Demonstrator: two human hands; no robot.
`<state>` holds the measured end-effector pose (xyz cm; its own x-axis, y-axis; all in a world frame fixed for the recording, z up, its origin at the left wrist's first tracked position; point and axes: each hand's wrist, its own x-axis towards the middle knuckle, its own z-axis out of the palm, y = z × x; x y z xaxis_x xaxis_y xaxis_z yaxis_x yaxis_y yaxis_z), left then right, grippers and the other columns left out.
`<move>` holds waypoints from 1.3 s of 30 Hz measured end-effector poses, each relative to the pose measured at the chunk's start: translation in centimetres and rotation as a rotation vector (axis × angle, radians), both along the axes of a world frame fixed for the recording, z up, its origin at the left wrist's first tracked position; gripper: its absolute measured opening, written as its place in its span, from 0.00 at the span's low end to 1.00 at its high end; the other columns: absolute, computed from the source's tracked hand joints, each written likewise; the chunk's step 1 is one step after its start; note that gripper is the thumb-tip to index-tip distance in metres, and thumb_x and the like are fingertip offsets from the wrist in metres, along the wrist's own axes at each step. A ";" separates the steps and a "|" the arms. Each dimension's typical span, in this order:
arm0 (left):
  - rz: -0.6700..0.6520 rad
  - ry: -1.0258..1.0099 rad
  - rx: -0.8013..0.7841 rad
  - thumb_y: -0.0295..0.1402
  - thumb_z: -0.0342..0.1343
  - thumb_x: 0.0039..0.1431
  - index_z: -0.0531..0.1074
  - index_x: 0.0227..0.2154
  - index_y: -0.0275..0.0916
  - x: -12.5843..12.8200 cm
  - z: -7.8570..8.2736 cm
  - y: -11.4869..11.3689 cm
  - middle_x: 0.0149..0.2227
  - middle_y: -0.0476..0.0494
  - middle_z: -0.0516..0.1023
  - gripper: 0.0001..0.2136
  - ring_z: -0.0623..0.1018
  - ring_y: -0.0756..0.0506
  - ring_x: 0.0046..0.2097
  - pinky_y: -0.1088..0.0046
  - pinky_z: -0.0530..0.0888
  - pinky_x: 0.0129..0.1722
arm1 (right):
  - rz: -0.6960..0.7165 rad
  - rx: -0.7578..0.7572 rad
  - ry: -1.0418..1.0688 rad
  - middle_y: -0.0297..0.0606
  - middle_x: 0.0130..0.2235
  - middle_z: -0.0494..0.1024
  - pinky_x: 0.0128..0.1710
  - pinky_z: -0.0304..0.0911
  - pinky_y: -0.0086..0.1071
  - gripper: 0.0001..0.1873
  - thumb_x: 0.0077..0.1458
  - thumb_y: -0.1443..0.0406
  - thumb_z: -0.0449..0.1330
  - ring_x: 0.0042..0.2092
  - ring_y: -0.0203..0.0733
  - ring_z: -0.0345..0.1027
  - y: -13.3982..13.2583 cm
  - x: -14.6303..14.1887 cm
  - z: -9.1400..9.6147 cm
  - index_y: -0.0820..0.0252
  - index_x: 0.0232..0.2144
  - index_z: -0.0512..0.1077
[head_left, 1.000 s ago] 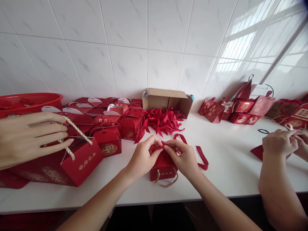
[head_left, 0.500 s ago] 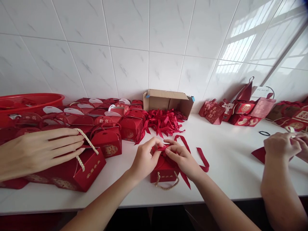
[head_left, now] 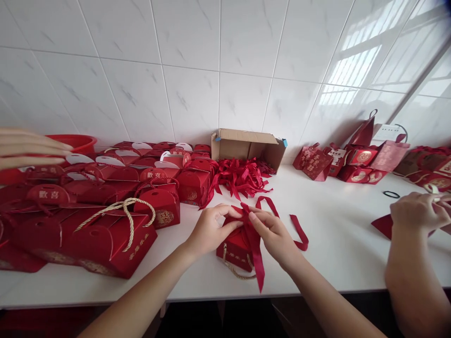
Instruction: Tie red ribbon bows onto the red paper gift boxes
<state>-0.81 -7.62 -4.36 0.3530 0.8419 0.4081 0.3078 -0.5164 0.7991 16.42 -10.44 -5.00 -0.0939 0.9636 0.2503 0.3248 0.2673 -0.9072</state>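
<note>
A small red gift box with a twisted cream cord handle stands before me near the table's front edge. Above its top, my left hand pinches a red ribbon from the left side. My right hand grips the same ribbon from the right, thumb and fingers together. One ribbon tail hangs down over the box's right front corner. The box top is partly covered by my fingers and the ribbon. Just right of my right hand lies a loose red ribbon strip.
Rows of red gift boxes fill the left. Red ribbons spill from a cardboard box at the wall. A co-worker's hand is at far left, another person's hand at right. A black ring lies there.
A ribbon tail has come forward over the box front, and the box has turned slightly. The co-worker's hand at left has left the cord-handled box and moved up and left.
</note>
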 end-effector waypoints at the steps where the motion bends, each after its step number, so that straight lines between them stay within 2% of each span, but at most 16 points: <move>1: -0.011 -0.002 -0.014 0.31 0.59 0.53 0.75 0.29 0.38 -0.1 0.1 0.1 0.35 0.44 0.80 0.03 0.78 0.45 0.40 0.69 0.73 0.44 | -0.001 0.057 -0.079 0.45 0.48 0.75 0.51 0.58 0.44 0.17 0.59 0.55 0.53 0.55 0.52 0.62 -0.2 0.3 0.1 0.58 0.29 0.75; 5: -0.038 0.001 -0.042 0.29 0.58 0.53 0.76 0.29 0.37 -0.5 0.4 0.1 0.36 0.43 0.81 0.03 0.79 0.45 0.40 0.69 0.74 0.44 | -0.035 0.255 -0.350 0.40 0.35 0.77 0.37 0.63 0.36 0.08 0.58 0.63 0.54 0.38 0.45 0.68 -1.3 1.4 0.7 0.56 0.32 0.73; 8: -0.099 0.012 -0.067 0.28 0.55 0.55 0.76 0.30 0.38 -0.5 0.8 -0.2 0.37 0.43 0.81 0.05 0.79 0.45 0.41 0.69 0.75 0.44 | -0.041 0.237 -0.485 0.34 0.24 0.73 0.27 0.58 0.31 0.07 0.58 0.61 0.55 0.27 0.40 0.66 -2.4 2.1 2.1 0.55 0.35 0.71; 11: -0.151 0.021 -0.076 0.29 0.55 0.56 0.77 0.31 0.38 -0.5 1.2 -0.5 0.39 0.43 0.81 0.06 0.80 0.45 0.42 0.69 0.75 0.45 | -0.010 0.145 -0.540 0.28 0.16 0.64 0.20 0.49 0.29 0.14 0.58 0.53 0.55 0.19 0.36 0.58 -2.7 2.6 3.8 0.56 0.38 0.70; 13: -0.179 0.042 -0.045 0.29 0.55 0.56 0.77 0.32 0.38 -0.5 1.6 -0.5 0.41 0.43 0.81 0.06 0.79 0.45 0.44 0.69 0.75 0.46 | 0.015 0.114 -0.505 0.29 0.19 0.66 0.21 0.50 0.29 0.19 0.58 0.50 0.53 0.21 0.36 0.59 -2.0 2.7 4.5 0.58 0.41 0.69; 15: -0.200 0.088 0.025 0.28 0.54 0.56 0.77 0.32 0.39 -0.6 2.0 -0.4 0.41 0.43 0.80 0.06 0.79 0.45 0.44 0.69 0.74 0.46 | 0.091 0.095 -0.429 0.32 0.25 0.70 0.23 0.54 0.28 0.19 0.58 0.51 0.53 0.25 0.36 0.61 -0.8 2.6 4.7 0.58 0.41 0.69; 19: -0.207 0.230 0.229 0.28 0.53 0.57 0.76 0.29 0.40 -1.2 3.0 -0.3 0.34 0.44 0.80 0.07 0.77 0.45 0.41 0.69 0.73 0.44 | 0.312 0.104 -0.292 0.30 0.26 0.67 0.24 0.55 0.27 0.09 0.58 0.59 0.55 0.26 0.33 0.58 0.7 2.4 4.2 0.58 0.31 0.65; 22: -0.203 0.332 0.315 0.28 0.52 0.58 0.76 0.30 0.41 -1.8 3.6 -0.1 0.33 0.44 0.78 0.08 0.76 0.45 0.40 0.68 0.72 0.43 | 0.378 0.225 -0.328 0.32 0.29 0.69 0.28 0.58 0.28 0.01 0.58 0.67 0.53 0.29 0.35 0.60 0.5 2.5 3.9 0.57 0.34 0.65; 26: -0.187 0.399 0.358 0.28 0.52 0.58 0.76 0.31 0.41 -2.6 3.7 0.4 0.33 0.44 0.78 0.08 0.75 0.45 0.41 0.67 0.71 0.44 | 0.434 0.380 -0.545 0.40 0.38 0.71 0.36 0.63 0.32 0.19 0.61 0.72 0.47 0.37 0.39 0.64 -0.1 2.8 3.6 0.54 0.50 0.68; 29: -0.135 0.420 0.341 0.27 0.51 0.57 0.76 0.30 0.42 -3.0 3.5 0.9 0.33 0.45 0.78 0.08 0.75 0.45 0.39 0.68 0.72 0.42 | 0.435 0.413 -0.709 0.40 0.33 0.66 0.33 0.62 0.32 0.26 0.60 0.75 0.45 0.33 0.39 0.61 0.0 3.1 3.0 0.51 0.56 0.67; 33: -0.022 0.403 0.238 0.30 0.53 0.55 0.75 0.28 0.42 -3.3 3.5 1.3 0.33 0.47 0.78 0.06 0.76 0.46 0.37 0.71 0.71 0.40 | 0.472 0.425 -0.769 0.38 0.30 0.61 0.31 0.60 0.33 0.26 0.59 0.75 0.48 0.32 0.40 0.58 0.4 3.3 2.3 0.48 0.53 0.70; 35: -0.046 0.375 0.153 0.31 0.53 0.55 0.74 0.29 0.42 -3.4 3.7 1.2 0.32 0.48 0.77 0.05 0.75 0.46 0.36 0.71 0.71 0.40 | 0.479 0.425 -0.729 0.37 0.30 0.60 0.30 0.60 0.32 0.25 0.59 0.75 0.48 0.33 0.40 0.57 0.5 3.4 2.2 0.47 0.51 0.72; 39: -0.184 0.281 -0.005 0.36 0.53 0.57 0.72 0.30 0.41 -3.4 4.2 0.9 0.35 0.47 0.74 0.06 0.74 0.47 0.39 0.71 0.70 0.43 | 0.453 0.432 -0.573 0.38 0.33 0.61 0.33 0.62 0.32 0.25 0.59 0.76 0.46 0.34 0.38 0.59 0.6 3.5 2.1 0.51 0.52 0.71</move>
